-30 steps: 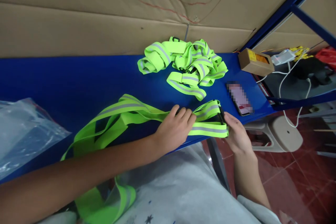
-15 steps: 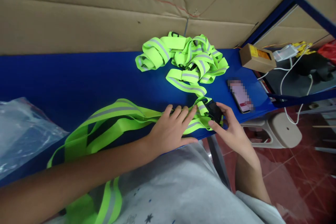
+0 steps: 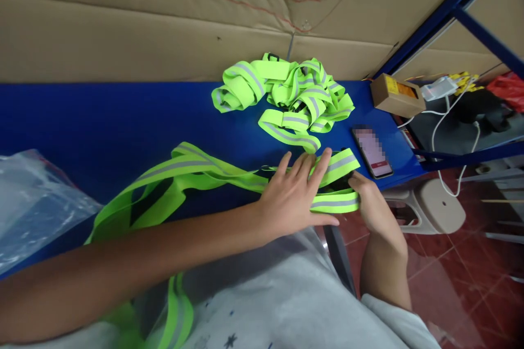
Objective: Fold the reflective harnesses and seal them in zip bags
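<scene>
A bright yellow-green reflective strap (image 3: 176, 165) with a grey stripe runs along the blue table's front and hangs over its edge. My left hand (image 3: 289, 196) lies flat across it, palm down and fingers spread. To the right of that hand, the strap's folded end forms a loop around a dark part whose kind I cannot make out. My right hand (image 3: 368, 199) closes its fingers on the strap at that loop; its fingertips are partly hidden. Behind both hands sits a heap of similar reflective straps (image 3: 303, 90) with black buckles.
On the right of the blue table (image 3: 82, 120) lie a phone (image 3: 372, 151) and a small cardboard box (image 3: 397, 95). A clear plastic bag (image 3: 41, 207) rests at left. Beyond the right edge are white cables, a stool (image 3: 440, 207) and a blue frame.
My left hand has slid right along the strap. My right hand has turned and moved slightly right, and the strap's bunched end is now spread into a longer loop.
</scene>
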A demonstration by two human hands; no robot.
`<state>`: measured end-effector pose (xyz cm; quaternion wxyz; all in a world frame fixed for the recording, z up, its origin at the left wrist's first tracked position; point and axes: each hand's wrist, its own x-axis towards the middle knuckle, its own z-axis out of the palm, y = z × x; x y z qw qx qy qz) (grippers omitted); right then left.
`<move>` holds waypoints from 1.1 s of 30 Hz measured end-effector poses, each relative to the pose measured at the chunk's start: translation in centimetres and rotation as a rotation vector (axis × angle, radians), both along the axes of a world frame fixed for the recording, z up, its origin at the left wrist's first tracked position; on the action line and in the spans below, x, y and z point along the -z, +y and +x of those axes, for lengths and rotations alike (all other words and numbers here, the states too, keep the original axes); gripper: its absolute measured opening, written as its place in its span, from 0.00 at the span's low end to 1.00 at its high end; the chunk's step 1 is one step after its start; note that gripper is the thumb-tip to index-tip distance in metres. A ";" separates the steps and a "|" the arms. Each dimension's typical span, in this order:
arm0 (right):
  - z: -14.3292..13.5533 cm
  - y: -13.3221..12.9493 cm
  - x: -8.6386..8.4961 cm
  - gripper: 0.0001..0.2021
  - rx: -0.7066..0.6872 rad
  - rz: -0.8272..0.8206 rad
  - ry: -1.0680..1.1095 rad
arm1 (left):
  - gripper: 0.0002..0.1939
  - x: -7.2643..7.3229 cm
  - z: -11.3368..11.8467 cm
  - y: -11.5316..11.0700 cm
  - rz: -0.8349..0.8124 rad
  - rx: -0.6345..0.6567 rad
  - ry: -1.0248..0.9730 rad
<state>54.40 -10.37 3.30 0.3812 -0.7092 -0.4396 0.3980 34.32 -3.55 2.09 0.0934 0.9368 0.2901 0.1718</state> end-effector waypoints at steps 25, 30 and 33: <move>0.9 -0.1 4.1 0.28 0.154 -0.002 -0.171 | 0.42 3.4 -2.8 -0.2 0.106 0.088 0.156; 1.2 0.1 4.4 0.29 0.230 0.047 -0.260 | 0.31 3.0 -3.0 -0.5 0.095 0.033 0.218; 1.3 0.0 4.3 0.28 0.223 0.079 -0.308 | 0.32 3.1 -3.6 -0.2 0.044 0.055 0.203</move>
